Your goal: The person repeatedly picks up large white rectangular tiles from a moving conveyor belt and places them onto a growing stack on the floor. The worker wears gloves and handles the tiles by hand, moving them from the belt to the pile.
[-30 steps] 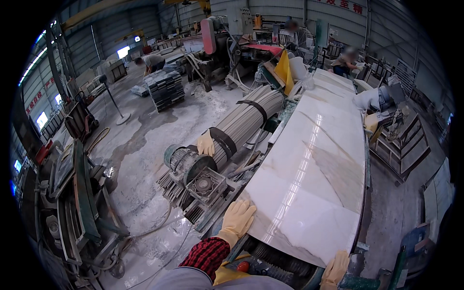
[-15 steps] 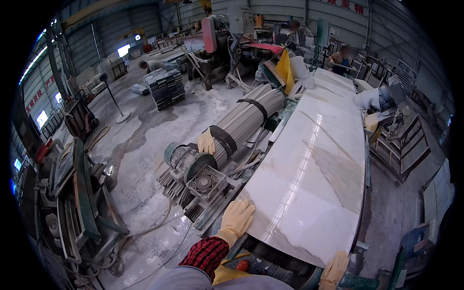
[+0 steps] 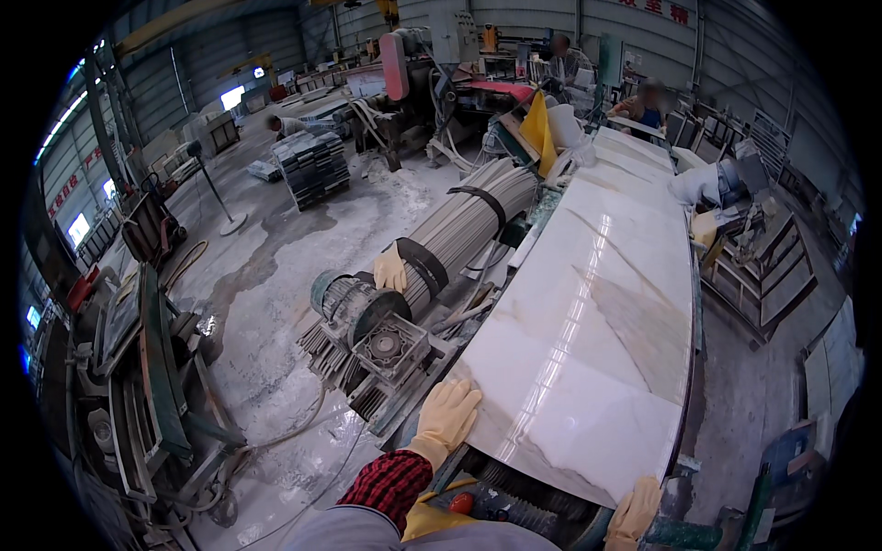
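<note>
A long polished white stone slab [image 3: 560, 358] with tan veins lies on a bed and stretches away from me. My left hand [image 3: 446, 418], in a cream rubber glove, rests on the slab's near left corner with its fingers stretched out. By the near right corner is my right hand [image 3: 634, 512], gloved alike, its fingers extended against the slab's edge. Neither hand holds anything loose. Under the slab's near end a dark ribbed part [image 3: 524, 487] shows.
Left of the slab stand a motor with gearbox [image 3: 367, 321] and a strapped bundle of pale strips [image 3: 478, 216], a spare glove [image 3: 390, 269] on it. Metal frames [image 3: 156, 386] lean at far left; a rack [image 3: 763, 275] stands right. A co-worker [image 3: 643, 108] is beyond the slab's far end.
My hands stay at the slab's two near corners. The co-worker past the far end has shifted slightly, with a pale board in front of them. The view has moved a little.
</note>
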### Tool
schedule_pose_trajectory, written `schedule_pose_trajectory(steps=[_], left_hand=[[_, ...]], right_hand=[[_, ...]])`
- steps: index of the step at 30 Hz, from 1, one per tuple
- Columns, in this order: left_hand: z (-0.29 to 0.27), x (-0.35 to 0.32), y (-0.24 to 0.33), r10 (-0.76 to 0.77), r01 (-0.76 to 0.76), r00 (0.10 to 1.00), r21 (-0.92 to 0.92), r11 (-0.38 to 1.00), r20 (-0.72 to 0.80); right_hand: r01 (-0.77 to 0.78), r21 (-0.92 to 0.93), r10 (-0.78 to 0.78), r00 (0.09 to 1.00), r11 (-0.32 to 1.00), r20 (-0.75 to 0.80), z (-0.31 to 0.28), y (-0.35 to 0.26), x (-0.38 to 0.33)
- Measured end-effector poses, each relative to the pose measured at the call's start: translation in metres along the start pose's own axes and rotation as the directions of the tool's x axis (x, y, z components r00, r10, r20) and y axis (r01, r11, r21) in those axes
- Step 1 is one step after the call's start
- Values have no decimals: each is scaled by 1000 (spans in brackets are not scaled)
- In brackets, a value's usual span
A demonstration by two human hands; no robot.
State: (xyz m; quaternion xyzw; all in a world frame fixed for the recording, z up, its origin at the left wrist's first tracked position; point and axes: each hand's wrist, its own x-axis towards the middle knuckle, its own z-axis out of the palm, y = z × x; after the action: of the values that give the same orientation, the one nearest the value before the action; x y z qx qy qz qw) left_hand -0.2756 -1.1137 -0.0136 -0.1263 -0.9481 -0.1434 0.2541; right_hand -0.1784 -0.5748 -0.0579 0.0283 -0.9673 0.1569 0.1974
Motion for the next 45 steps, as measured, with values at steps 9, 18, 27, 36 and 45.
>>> schedule_pose_trajectory(steps=[9, 18, 27, 36, 45], left_hand=[[-8, 1, 6, 4, -5, 999, -20, 1000, -34], [-7, -5, 4, 2, -2, 1000, -16, 1000, -28], [-9, -8, 5, -13, 13, 1000, -2, 1000, -23], [-11, -11, 6, -7, 6, 999, -16, 1000, -35], [-17, -12, 9, -13, 12, 1000, -29, 999, -24]], right_hand=[[-3, -21, 3, 1000, 1000, 13, 0, 0, -4], [19, -73, -18, 1000, 997, 16, -6, -9, -7], [8, -8, -8, 1000, 1000, -12, -2, -4, -8], [52, -53, -55, 997, 997, -45, 6, 2, -19], [44, -91, -47, 999, 995, -23, 2, -2, -20]])
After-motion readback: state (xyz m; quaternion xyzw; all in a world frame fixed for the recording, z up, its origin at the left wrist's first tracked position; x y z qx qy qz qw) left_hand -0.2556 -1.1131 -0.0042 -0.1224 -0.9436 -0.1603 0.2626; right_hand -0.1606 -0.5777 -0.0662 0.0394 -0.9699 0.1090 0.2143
